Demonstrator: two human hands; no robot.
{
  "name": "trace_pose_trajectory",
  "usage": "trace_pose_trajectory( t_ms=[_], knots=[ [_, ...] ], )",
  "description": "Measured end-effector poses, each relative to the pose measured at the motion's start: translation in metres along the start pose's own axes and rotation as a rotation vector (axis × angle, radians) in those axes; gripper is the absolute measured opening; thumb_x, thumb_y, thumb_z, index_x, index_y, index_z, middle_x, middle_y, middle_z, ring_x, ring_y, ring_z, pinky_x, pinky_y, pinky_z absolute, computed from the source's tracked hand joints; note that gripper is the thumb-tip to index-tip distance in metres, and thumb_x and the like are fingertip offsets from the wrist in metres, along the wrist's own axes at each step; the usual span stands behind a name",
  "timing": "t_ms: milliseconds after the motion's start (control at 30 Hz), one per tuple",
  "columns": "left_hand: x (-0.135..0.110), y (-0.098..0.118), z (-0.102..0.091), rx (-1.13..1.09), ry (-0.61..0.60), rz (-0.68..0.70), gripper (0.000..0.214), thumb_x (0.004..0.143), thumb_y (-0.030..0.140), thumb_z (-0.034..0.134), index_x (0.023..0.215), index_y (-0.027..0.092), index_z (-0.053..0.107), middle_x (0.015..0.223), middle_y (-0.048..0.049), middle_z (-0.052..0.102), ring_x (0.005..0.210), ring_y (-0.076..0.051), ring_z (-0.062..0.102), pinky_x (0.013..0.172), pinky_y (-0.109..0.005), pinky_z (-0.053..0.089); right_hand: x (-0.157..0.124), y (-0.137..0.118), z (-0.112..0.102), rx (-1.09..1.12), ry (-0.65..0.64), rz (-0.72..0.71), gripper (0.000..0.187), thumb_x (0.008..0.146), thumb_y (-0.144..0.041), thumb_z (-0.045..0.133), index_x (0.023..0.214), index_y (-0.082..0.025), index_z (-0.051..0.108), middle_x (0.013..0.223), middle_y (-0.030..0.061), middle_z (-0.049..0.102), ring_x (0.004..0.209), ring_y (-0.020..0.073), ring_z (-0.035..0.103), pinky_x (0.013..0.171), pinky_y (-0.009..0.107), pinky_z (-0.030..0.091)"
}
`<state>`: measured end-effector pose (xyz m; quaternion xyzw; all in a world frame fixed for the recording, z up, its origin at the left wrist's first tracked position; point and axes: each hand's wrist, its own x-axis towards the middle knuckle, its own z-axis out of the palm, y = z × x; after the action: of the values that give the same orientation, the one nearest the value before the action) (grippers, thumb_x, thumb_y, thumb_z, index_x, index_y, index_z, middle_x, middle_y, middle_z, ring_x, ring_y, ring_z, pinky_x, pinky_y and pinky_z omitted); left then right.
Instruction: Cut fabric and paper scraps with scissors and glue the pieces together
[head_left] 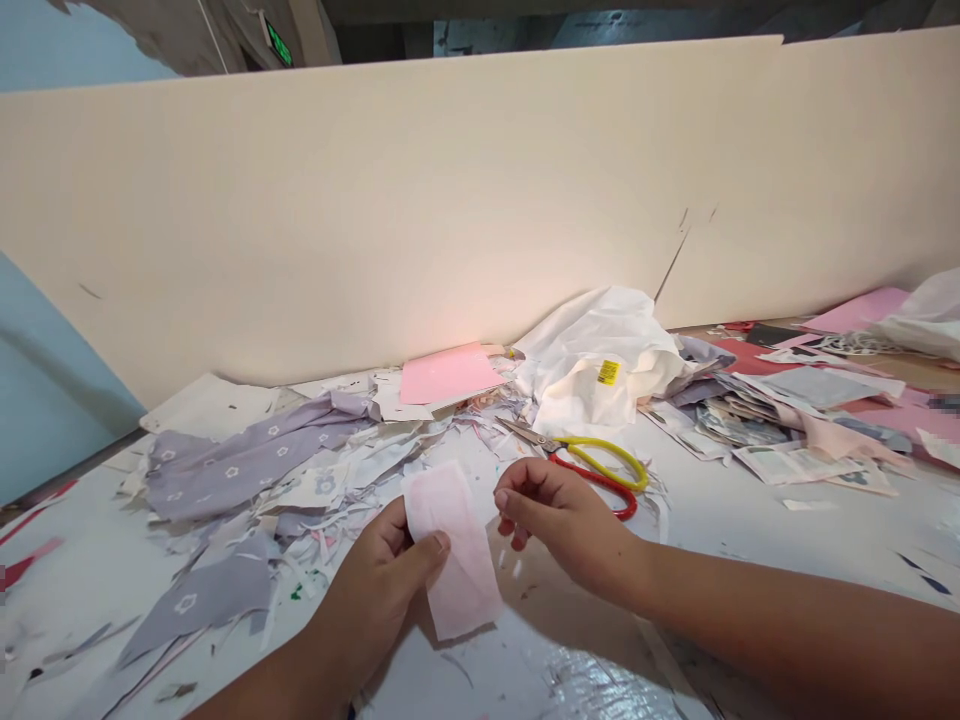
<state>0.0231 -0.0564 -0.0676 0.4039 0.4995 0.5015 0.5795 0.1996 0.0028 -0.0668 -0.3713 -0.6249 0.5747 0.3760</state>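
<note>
My left hand grips a pale pink rectangular piece by its left edge, thumb on top and fingers behind. The piece has a whitish border at its upper end; whether it is cloth or paper I cannot tell. Just right of it, my right hand is closed with thumb and forefinger pressed together. Anything between those fingertips is too small to make out. Behind my right hand lie scissors with one yellow and one red handle, blades pointing up and left.
Purple flower-print cloth and many scraps cover the table's left side. A pink sheet and a white bag with a yellow label lie against the cream panel. Stacked fabric pieces spread at right.
</note>
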Motion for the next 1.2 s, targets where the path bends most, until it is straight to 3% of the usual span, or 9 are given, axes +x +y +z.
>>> trace_pose_trajectory(
  t_ms=[100, 200, 400, 500, 733, 933, 1033, 1100, 1200],
  knots=[
    [0.001, -0.002, -0.002, -0.066, -0.018, -0.006, 0.042, 0.072, 0.024, 0.062, 0.113, 0.021, 0.05, 0.086, -0.0026, 0.066, 0.072, -0.016, 0.06, 0.065, -0.028, 0.048, 0.007, -0.003, -0.014, -0.341, 0.027, -0.289, 0.006, 0.075, -0.02, 0.051, 0.078, -0.018, 0.057, 0.078, 0.0035, 0.06, 0.074, 0.0158, 0.057, 0.069, 0.033, 0.046],
    [0.001, -0.002, -0.001, -0.094, -0.024, -0.004, 0.042, 0.071, 0.025, 0.063, 0.112, 0.022, 0.05, 0.091, -0.0034, 0.066, 0.078, -0.018, 0.062, 0.069, -0.03, 0.049, 0.012, -0.008, -0.026, -0.656, -0.054, -0.493, 0.024, 0.07, -0.005, 0.046, 0.077, -0.02, 0.063, 0.104, 0.0051, 0.06, 0.111, 0.0231, 0.043, 0.096, 0.044, 0.029],
    [-0.001, 0.004, 0.006, -0.061, 0.015, 0.036, 0.042, 0.07, 0.026, 0.063, 0.11, 0.022, 0.048, 0.086, -0.0034, 0.067, 0.074, -0.019, 0.063, 0.067, -0.033, 0.051, 0.004, -0.019, -0.02, -0.267, -0.145, 0.039, 0.026, 0.08, -0.031, 0.048, 0.101, -0.017, 0.055, 0.088, 0.0062, 0.063, 0.08, 0.0169, 0.057, 0.074, 0.034, 0.045],
    [-0.001, 0.007, 0.009, 0.019, 0.083, 0.078, 0.044, 0.07, 0.029, 0.063, 0.11, 0.021, 0.045, 0.085, -0.0046, 0.068, 0.072, -0.018, 0.064, 0.062, -0.029, 0.051, -0.004, -0.023, -0.011, -0.283, -0.225, 0.025, 0.038, 0.073, -0.042, 0.059, 0.103, -0.019, 0.056, 0.095, 0.0058, 0.06, 0.081, 0.0157, 0.054, 0.072, 0.029, 0.044],
    [-0.003, 0.009, 0.012, 0.11, 0.137, 0.087, 0.043, 0.068, 0.033, 0.064, 0.105, 0.019, 0.047, 0.084, -0.0053, 0.069, 0.071, -0.018, 0.064, 0.061, -0.026, 0.05, -0.002, -0.01, -0.002, -0.193, -0.158, 0.037, 0.015, 0.073, -0.031, 0.057, 0.07, -0.016, 0.058, 0.062, -0.0029, 0.05, 0.053, 0.0068, 0.039, 0.049, 0.02, 0.03],
    [-0.001, 0.006, 0.008, 0.1, 0.152, 0.084, 0.047, 0.067, 0.034, 0.065, 0.108, 0.02, 0.046, 0.085, -0.006, 0.069, 0.07, -0.019, 0.064, 0.059, -0.027, 0.05, 0.002, -0.012, -0.007, 0.007, -0.187, 0.089, 0.009, 0.068, -0.024, 0.057, 0.065, -0.016, 0.055, 0.061, -0.0021, 0.053, 0.056, 0.008, 0.045, 0.055, 0.022, 0.034],
    [0.004, 0.002, 0.002, 0.041, 0.163, 0.107, 0.048, 0.068, 0.033, 0.065, 0.11, 0.021, 0.046, 0.086, -0.006, 0.068, 0.07, -0.019, 0.064, 0.059, -0.028, 0.05, 0.005, -0.025, -0.022, 0.192, -0.424, 0.129, 0.029, 0.072, -0.032, 0.05, 0.049, -0.018, 0.041, 0.046, -0.002, 0.048, 0.056, 0.0128, 0.053, 0.061, 0.027, 0.04],
    [0.008, 0.0, -0.002, -0.01, 0.175, 0.111, 0.046, 0.069, 0.033, 0.064, 0.109, 0.021, 0.047, 0.085, -0.0058, 0.068, 0.069, -0.018, 0.064, 0.061, -0.03, 0.051, 0.006, -0.032, -0.034, 0.078, -0.607, 0.195, 0.031, 0.071, -0.036, 0.051, 0.047, -0.018, 0.041, 0.045, -0.0016, 0.048, 0.054, 0.0146, 0.054, 0.06, 0.031, 0.042],
    [0.011, 0.0, -0.003, -0.047, 0.188, 0.099, 0.041, 0.071, 0.032, 0.063, 0.107, 0.021, 0.047, 0.081, -0.0044, 0.068, 0.068, -0.018, 0.064, 0.063, -0.032, 0.051, 0.006, -0.034, -0.043, -0.379, -0.304, -0.026, 0.018, 0.062, -0.023, 0.062, 0.079, -0.019, 0.061, 0.088, 0.0064, 0.062, 0.084, 0.0203, 0.056, 0.075, 0.036, 0.041]
  ],
)
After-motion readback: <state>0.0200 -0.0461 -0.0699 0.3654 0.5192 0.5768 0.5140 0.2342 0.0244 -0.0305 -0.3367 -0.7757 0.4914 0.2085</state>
